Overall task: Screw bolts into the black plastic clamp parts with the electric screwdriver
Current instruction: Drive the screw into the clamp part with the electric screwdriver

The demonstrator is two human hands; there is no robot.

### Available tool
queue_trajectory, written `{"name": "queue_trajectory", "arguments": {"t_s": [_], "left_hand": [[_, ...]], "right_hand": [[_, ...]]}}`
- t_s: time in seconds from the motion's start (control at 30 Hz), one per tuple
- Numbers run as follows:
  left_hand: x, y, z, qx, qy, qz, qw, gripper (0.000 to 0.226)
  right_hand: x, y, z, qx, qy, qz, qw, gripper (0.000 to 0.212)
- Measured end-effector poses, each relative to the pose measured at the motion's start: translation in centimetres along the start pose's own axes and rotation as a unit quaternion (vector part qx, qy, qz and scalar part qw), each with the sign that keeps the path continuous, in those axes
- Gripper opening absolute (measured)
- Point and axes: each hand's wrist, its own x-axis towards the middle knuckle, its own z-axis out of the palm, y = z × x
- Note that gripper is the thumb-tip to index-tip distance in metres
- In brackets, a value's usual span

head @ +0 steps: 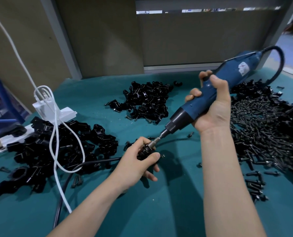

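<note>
While our right hand point(212, 108) wraps its fingers round the blue body of the electric screwdriver point(227, 82), we hold the tool tilted, nose pointing down and to the left. Our left hand point(137, 161) grips a black clamp part point(144, 152) just above the teal table cover point(168, 202), thumb and fingers curled round it. The screwdriver's metal bit point(156, 139) meets the top of that part. Whether a bolt sits under the bit we cannot tell, since our fingers hide the spot.

Behind our hands, mid-table, lies a heap of clamp parts point(147, 100). To our left sits a second heap of black parts point(56, 144), with a white cable point(56, 134) looped across it and a white power strip point(56, 112) at its far edge. Along the right side spreads a wide pile of black bolts point(262, 130). A black cord point(91, 164) lies on the cover and runs from near our left hand towards the near edge.
</note>
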Motion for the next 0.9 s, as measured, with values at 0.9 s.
{"name": "queue_trajectory", "arguments": {"t_s": [0.9], "left_hand": [[-0.1,0.2,-0.4,-0.081,-0.035,-0.028,0.996,0.011]], "right_hand": [[-0.1,-1.0,-0.9,-0.07,0.001,0.004,0.998,0.004]]}}
